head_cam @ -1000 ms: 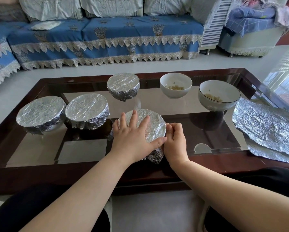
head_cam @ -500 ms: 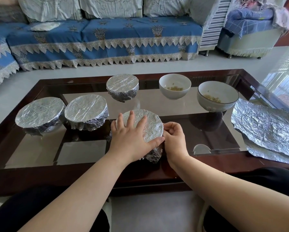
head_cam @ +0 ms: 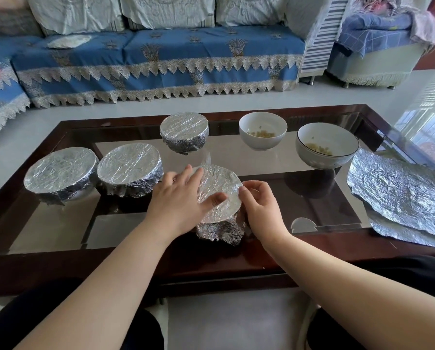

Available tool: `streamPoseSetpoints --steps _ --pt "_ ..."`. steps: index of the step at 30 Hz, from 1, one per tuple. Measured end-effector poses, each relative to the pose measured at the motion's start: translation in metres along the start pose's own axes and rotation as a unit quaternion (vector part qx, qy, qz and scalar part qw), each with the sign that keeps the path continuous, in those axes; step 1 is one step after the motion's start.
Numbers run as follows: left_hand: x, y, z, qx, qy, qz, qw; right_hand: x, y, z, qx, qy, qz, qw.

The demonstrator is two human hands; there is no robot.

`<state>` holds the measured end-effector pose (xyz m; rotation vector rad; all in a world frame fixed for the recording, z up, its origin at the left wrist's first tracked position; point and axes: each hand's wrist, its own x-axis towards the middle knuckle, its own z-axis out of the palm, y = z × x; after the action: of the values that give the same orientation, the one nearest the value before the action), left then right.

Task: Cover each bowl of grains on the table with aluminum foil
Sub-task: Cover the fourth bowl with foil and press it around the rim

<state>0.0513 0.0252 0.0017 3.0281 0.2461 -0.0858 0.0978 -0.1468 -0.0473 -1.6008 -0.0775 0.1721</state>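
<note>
Both hands slid a bit: left hand (head_cam: 183, 198) lies flat, fingers spread, on the crinkled foil-covered round bowl (head_cam: 219, 198) near the glass surface's (head_cam: 261, 162) front edge, right hand (head_cam: 259, 205) pinching its rim foil.

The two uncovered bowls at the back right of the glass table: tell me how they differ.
The plain white ceramic bowl is smaller and sits farther back and more to the left; the white bowl with the dark rim line is wider and sits nearest the loose crinkled aluminum foil sheets. The plain bowl's rim is unmarked; the other's is outlined in black. Both stand upright, uncovered, with a few yellowish grains inside.
</note>
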Motion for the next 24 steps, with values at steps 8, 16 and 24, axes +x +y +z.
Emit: streamPoseSetpoints --steps 8,16,24 --pt "-0.006 -0.009 0.006 -0.092 0.035 -0.007 0.995 0.029 -0.010 -0.013 -0.086 -0.065 0.009 0.994" --pt "-0.017 -0.009 0.007 -0.111 0.110 -0.012 0.988 0.036 -0.015 -0.017 -0.052 -0.116 0.014 0.992" --pt "-0.017 0.004 0.014 -0.058 0.005 0.083 0.995 0.033 -0.017 -0.021 -0.074 -0.112 0.020 0.991"
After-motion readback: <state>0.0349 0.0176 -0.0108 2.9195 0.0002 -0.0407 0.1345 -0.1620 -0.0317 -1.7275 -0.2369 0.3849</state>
